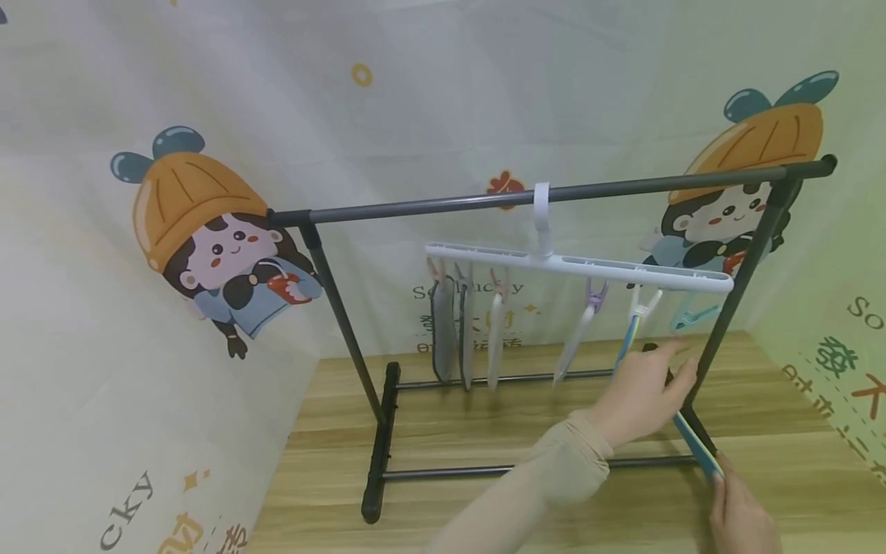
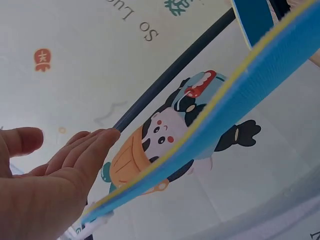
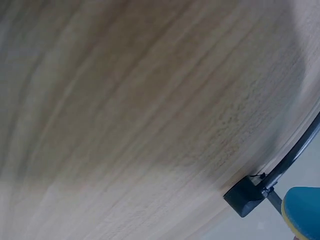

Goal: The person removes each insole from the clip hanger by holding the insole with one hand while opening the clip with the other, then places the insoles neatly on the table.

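Observation:
My left hand [image 1: 640, 396] reaches up with fingers extended, fingertips just below an unoccupied teal clip [image 1: 694, 314]. In the left wrist view its thumb stands apart from the straight fingers and nothing lies between them. Lower right, my right hand [image 1: 744, 512] pinches the bottom end of a blue insole with a yellow edge [image 1: 697, 446]. A matching blue insole [image 2: 225, 115] hangs from a white clip [image 1: 645, 304], right beside the left hand. Both clips belong to a white hanger [image 1: 623, 269]. The right wrist view catches only the held insole's rounded end [image 3: 304, 210].
The hanger hooks over the dark top bar [image 1: 429, 205] of a small rack standing on a wood-grain surface [image 1: 332, 431]. Several more insoles hang from clips, including a grey one [image 1: 444, 331] and a white one [image 1: 574, 346]. A printed cloth [image 1: 429, 100] backs the scene.

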Motion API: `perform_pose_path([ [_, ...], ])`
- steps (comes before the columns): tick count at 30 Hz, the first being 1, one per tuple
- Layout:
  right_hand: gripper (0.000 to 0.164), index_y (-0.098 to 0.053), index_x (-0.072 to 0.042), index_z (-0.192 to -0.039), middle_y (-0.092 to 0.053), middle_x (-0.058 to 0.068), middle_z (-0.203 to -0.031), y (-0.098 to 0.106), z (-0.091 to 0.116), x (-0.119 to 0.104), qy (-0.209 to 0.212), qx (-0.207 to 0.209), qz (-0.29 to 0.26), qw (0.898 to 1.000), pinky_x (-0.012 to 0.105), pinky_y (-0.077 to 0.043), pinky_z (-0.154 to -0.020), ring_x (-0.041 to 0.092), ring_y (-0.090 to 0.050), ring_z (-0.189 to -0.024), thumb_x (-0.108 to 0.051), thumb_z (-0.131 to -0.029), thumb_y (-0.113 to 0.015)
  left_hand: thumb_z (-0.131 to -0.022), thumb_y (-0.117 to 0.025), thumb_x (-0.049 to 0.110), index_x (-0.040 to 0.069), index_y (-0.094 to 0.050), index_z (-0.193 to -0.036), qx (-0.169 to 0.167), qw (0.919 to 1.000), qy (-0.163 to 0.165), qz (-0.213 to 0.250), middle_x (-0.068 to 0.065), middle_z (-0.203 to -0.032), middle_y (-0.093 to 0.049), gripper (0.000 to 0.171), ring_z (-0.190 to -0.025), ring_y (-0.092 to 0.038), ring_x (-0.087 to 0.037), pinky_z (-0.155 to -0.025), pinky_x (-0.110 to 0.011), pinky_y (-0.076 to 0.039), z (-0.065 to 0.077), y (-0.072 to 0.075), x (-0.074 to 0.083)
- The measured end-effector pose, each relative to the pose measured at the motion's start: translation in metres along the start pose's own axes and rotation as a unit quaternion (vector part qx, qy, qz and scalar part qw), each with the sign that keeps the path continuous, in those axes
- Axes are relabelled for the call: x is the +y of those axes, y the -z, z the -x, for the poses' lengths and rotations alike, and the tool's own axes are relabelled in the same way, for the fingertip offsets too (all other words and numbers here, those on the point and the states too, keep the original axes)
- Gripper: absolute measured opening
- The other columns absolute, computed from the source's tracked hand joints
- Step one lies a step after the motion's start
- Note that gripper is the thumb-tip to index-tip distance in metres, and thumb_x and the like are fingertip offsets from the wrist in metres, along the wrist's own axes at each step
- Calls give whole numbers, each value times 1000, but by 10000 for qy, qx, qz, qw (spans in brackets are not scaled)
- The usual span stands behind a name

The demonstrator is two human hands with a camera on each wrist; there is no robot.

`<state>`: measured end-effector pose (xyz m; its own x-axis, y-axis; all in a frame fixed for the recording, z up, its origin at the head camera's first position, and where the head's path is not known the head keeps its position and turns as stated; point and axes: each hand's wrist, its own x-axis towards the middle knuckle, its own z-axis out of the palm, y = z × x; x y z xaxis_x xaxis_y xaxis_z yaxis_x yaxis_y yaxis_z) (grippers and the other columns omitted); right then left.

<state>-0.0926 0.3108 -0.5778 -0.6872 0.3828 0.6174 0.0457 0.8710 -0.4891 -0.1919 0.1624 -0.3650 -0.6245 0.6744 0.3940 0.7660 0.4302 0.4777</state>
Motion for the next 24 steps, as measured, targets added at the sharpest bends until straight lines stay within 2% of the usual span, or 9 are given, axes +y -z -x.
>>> perform_pose_path([
  [5,30,-51,6,-124,-59,42,-106,7,0,3,-249,-157,45,9996,66,-44,-62,62,-58,-83,-11,-106,-35,-107,-39,22,4,-51,-141,-117,9982,50,586,5,-54,-53,40,-34,-25,5,-42,-8,-34,19,16,-6],
  [9,32,-51,7,-124,-58,43,-108,16,-2,10,-464,-215,164,9986,66,-44,-62,62,-57,-86,-13,-106,-33,-107,-39,23,5,-49,-142,50,9961,-28,883,7,-50,-35,41,-34,-18,5,-39,-9,-31,31,31,-9],
  [10,33,-50,7,-125,-57,43,-109,18,-3,12,-538,-311,206,9979,65,-45,-62,62,-57,-88,-13,-106,-32,-107,-39,23,5,-50,-142,156,9962,-143,839,8,-53,-45,41,-35,-18,5,-43,-8,-33,34,34,-10],
  [11,34,-49,7,-126,-57,44,-110,20,-4,15,-590,-406,248,9971,64,-45,-61,62,-57,-88,-13,-106,-31,-107,-40,22,4,-50,-141,257,9962,-266,789,8,-53,-45,40,-35,-17,5,-47,-6,-34,37,37,-11],
  [16,33,-45,11,-127,-54,46,-108,25,-4,29,-656,-527,292,9960,61,-46,-58,63,-56,-85,-8,-104,-31,-107,-40,20,3,-51,-139,619,9936,-591,743,7,-48,-43,39,-35,-15,5,-50,-6,-36,48,48,-14],
  [17,32,-44,12,-126,-54,47,-106,26,-4,31,-642,-480,277,9964,62,-46,-58,64,-56,-84,-7,-104,-31,-107,-40,20,2,-51,-140,632,9928,-575,840,6,-45,-33,39,-34,-16,5,-44,-7,-34,49,50,-15],
  [18,32,-44,12,-125,-54,47,-105,27,-4,34,-639,-379,270,9969,63,-45,-58,64,-56,-82,-6,-104,-30,-107,-41,20,2,-51,-140,671,9924,-552,867,5,-45,-35,39,-34,-16,5,-41,-8,-34,50,51,-16],
  [21,31,-45,13,-122,-53,48,-98,27,-2,42,-594,-8,198,9980,65,-42,-59,64,-54,-77,-6,-103,-29,-106,-43,19,1,-52,-138,810,9913,-528,893,-3,-63,-62,38,-34,-19,6,-44,-8,-37,51,55,-21],
  [24,32,-44,14,-120,-51,48,-89,28,0,51,-619,207,132,9978,61,-41,-54,63,-51,-70,-8,-104,-27,-105,-45,18,1,-54,-136,973,9913,-534,713,-11,-92,-73,37,-35,-19,7,-66,-5,-46,50,57,-26],
])
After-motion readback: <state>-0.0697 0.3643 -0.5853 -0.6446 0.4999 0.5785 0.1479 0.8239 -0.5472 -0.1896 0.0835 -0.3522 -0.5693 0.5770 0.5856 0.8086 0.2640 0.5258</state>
